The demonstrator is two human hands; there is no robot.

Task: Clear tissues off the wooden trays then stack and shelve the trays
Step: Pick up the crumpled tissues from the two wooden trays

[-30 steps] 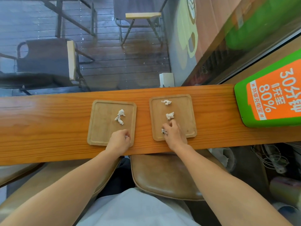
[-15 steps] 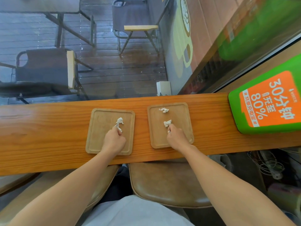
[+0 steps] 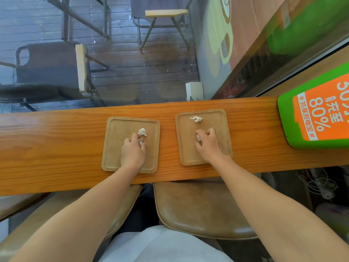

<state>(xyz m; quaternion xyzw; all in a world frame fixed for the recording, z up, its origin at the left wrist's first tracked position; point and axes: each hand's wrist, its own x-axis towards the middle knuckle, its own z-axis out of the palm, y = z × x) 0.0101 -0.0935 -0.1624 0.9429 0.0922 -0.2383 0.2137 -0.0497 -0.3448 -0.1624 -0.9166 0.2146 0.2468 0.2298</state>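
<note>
Two square wooden trays lie side by side on a long wooden counter point(image 3: 56, 148). On the left tray point(image 3: 113, 140), my left hand point(image 3: 133, 152) pinches a small white tissue scrap point(image 3: 140, 141), and a second crumpled scrap point(image 3: 142, 131) lies just beyond the fingertips. On the right tray point(image 3: 222, 129), my right hand point(image 3: 209, 146) closes on a tissue piece point(image 3: 198, 137) under its fingers. Another crumpled tissue point(image 3: 196, 119) sits loose near that tray's far edge.
A green and orange sign point(image 3: 317, 112) rests on the counter at the right. A white box point(image 3: 194, 91) stands behind the counter's far edge against the window. A brown padded stool point(image 3: 198, 208) is below me, and cables point(image 3: 317, 184) lie at lower right.
Both hands moved farther up their trays, from the near edges to the middle scraps. The near tissue on the right tray is gone from sight under my right hand.
</note>
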